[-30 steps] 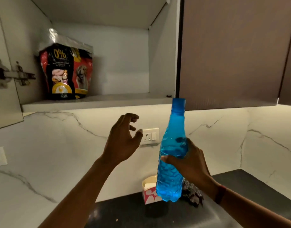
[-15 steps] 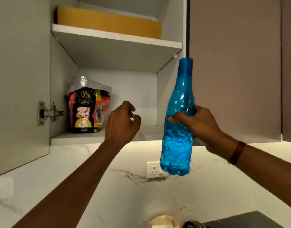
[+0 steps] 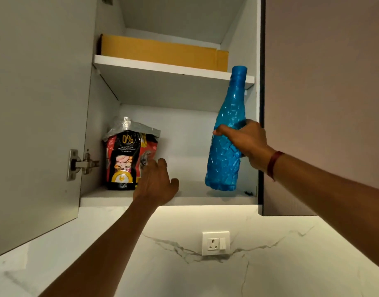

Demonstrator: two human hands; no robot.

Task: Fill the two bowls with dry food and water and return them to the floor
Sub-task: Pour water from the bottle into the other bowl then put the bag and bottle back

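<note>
A red and black bag of dry pet food [image 3: 128,155] with a crumpled silver top stands on the lower shelf [image 3: 190,197] of an open wall cupboard, at its left. My left hand [image 3: 156,183] reaches up to the bag's right side, fingers loosely spread; whether it touches the bag I cannot tell. My right hand [image 3: 246,142] grips a blue textured plastic bottle [image 3: 227,133] round its middle, upright and slightly tilted, just above the right part of the same shelf. No bowls are in view.
The cupboard door [image 3: 34,125] hangs open at the left, its hinge [image 3: 80,165] beside the bag. A yellow cardboard box [image 3: 163,52] lies on the upper shelf. A shut brown door [image 3: 323,93] is to the right. A wall socket [image 3: 215,243] sits on the marble backsplash below.
The view has tilted upward. My right hand has carried the bottle up to the lower shelf, and my left hand has risen to the food bag.
</note>
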